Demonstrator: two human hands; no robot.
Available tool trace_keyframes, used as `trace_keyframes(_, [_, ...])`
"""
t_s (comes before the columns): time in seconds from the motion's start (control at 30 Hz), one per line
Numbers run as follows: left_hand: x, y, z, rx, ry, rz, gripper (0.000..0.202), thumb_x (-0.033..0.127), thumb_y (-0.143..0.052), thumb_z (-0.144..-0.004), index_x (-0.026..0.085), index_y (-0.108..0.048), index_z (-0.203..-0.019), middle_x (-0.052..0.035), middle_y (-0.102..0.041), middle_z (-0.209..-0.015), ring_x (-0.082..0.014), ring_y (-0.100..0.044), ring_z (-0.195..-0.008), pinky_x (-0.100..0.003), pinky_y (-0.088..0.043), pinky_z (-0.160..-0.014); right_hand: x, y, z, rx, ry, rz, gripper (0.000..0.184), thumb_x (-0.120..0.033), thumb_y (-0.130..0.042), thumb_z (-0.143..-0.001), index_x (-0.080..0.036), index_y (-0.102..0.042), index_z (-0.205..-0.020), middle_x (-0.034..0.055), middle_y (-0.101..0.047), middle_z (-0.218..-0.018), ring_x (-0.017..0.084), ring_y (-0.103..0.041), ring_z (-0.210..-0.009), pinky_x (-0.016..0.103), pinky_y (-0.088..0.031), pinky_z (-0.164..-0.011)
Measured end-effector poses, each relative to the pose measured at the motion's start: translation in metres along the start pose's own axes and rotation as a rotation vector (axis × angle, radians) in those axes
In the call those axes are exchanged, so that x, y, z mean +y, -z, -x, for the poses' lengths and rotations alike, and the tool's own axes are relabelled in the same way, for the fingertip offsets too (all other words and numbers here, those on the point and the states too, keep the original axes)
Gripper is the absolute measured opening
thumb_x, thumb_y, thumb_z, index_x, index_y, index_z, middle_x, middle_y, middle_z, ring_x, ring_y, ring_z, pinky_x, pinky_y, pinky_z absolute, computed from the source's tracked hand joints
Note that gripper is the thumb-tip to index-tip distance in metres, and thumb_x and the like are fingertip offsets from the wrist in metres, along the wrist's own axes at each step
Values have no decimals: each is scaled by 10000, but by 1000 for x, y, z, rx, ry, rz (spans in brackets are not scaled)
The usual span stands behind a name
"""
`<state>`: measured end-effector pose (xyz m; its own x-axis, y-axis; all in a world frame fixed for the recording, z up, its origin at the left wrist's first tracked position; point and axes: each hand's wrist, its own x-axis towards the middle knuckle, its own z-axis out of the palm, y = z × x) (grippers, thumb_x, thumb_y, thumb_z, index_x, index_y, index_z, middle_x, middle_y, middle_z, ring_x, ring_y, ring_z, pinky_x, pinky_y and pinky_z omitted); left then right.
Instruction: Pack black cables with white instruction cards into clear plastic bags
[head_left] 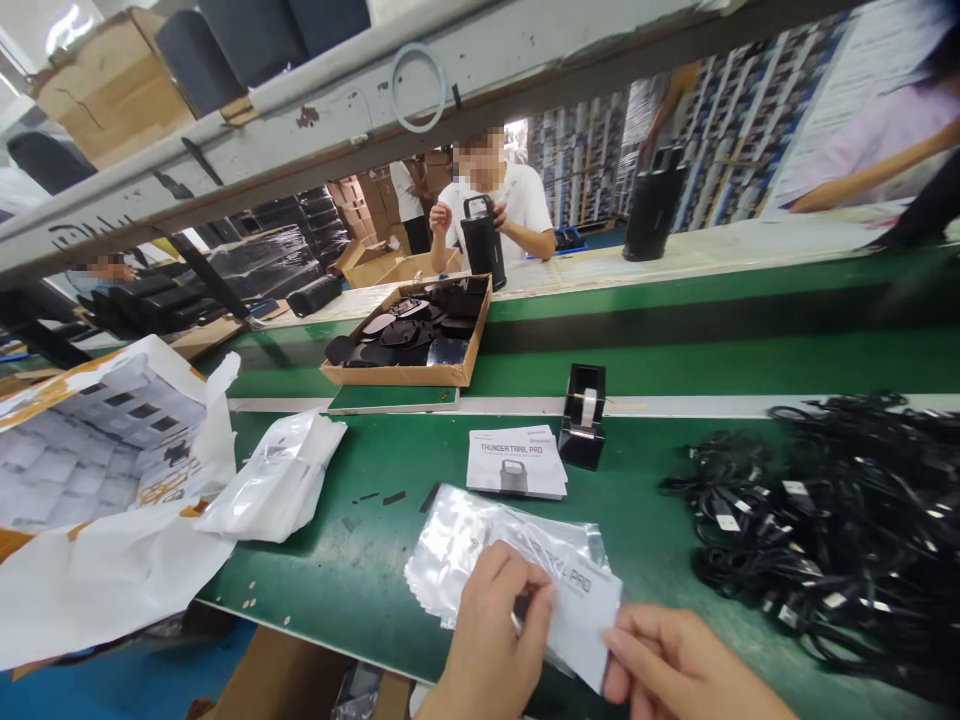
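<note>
A folded white booklet (589, 615) printed "PRO" lies partly under or inside clear plastic on a pile of clear plastic bags (450, 535). My right hand (675, 655) is closed on the booklet's right end, thumb on top. With thumb and fingers pinched together, my left hand (499, 625) holds the edge of a clear bag over the booklet's left part; the exact grip is partly hidden by the fingers. Just beyond the bags sits a stack of similar booklets (517, 462) reading "THUNDER TRAIL PRO".
A black tape dispenser (583, 415) stands behind the bags. Coiled black cables (840, 540) heap up at right. At left are white packets (277, 475) and a torn open sack (172, 400). A cardboard tray (397, 378) holds black parts. Across the bench, a person handles a black speaker (482, 240).
</note>
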<state>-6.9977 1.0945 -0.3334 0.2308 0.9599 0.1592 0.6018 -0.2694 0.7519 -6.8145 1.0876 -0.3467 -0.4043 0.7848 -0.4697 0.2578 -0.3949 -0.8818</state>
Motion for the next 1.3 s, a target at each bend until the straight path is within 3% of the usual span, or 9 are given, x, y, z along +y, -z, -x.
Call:
trace_keyframes(0.3, [3, -4, -9, -47, -24, 199, 131, 205, -477, -865, 194, -558, -763, -33, -502, -832, -176, -520, -788, -285, -404, -709, -45, -6, -36, 319, 213, 571, 208, -116, -498, -702, -205, -448, -520, -34, -540, -525, 128, -519, -556, 228, -333, -524])
trace_keyframes(0.4, [1, -6, -11, -42, 39, 124, 131, 200, -463, -865, 199, -543, -762, -35, -518, -835, -194, -522, -809, -321, -400, -746, -47, 23, -28, 517, 170, 743, 213, -285, -477, -827, -218, -572, -650, 22, -615, -687, 189, -564, -648, 282, -379, -595])
trace_keyframes(0.5, [-1, -9, -13, -60, 55, 26, 129, 186, -455, -858, 201, -540, -762, -39, -532, -828, -211, -519, -815, -347, -400, -747, -42, 69, -16, 916, 20, 920, 422, -422, -333, -883, -89, -585, -945, 251, -549, -959, 413, -513, -883, 444, -383, -639])
trace_keyframes(0.57, [-1, -10, -13, -59, 44, -21, 131, 180, -450, -858, 200, -543, -768, -43, -536, -827, -218, -515, -821, -357, -403, -745, -35, 95, -10, 1004, -1, 1043, 461, -415, -355, -858, -23, -590, -911, 304, -517, -915, 479, -466, -892, 497, -373, -655])
trace_keyframes(0.67, [1, -9, -14, -66, 61, -48, 146, 175, -442, -865, 200, -547, -767, -45, -545, -827, -217, -519, -822, -354, -411, -738, -22, 111, -8, 946, 75, 1138, 305, -323, -410, -816, -97, -613, -788, 231, -550, -827, 425, -486, -850, 500, -387, -719])
trace_keyframes(0.77, [3, -6, -15, -81, 86, -49, 147, 157, -451, -858, 202, -555, -763, -40, -559, -827, -212, -531, -830, -344, -417, -747, -12, 96, -8, 862, 175, 1032, 241, -359, -423, -836, -185, -589, -819, 115, -607, -823, 305, -549, -814, 412, -433, -750])
trace_keyframes(0.9, [5, -2, -17, -92, 134, -3, 132, 165, -469, -851, 199, -557, -759, -38, -563, -819, -204, -534, -822, -331, -418, -746, -10, 53, -6, 359, 237, 426, 240, -437, -410, -880, -237, -541, -880, -11, -594, -652, 179, -588, -643, 270, -456, -625])
trace_keyframes(0.97, [4, -1, -18, -86, 176, 74, 132, 191, -473, -856, 195, -551, -749, -31, -552, -807, -189, -527, -783, -316, -420, -725, -14, 35, -7, 181, 230, 381, 203, -384, -437, -878, -232, -559, -826, -13, -594, -644, 174, -583, -640, 260, -431, -612])
trace_keyframes(1.3, [7, 4, -14, -60, 166, 279, 124, 228, -513, -852, 180, -562, -749, -25, -493, -825, -166, -503, -769, -283, -416, -717, -51, 16, -19, 218, 225, 612, 220, -281, -473, -800, -216, -583, -621, 30, -630, -667, 204, -535, -662, 293, -318, -606])
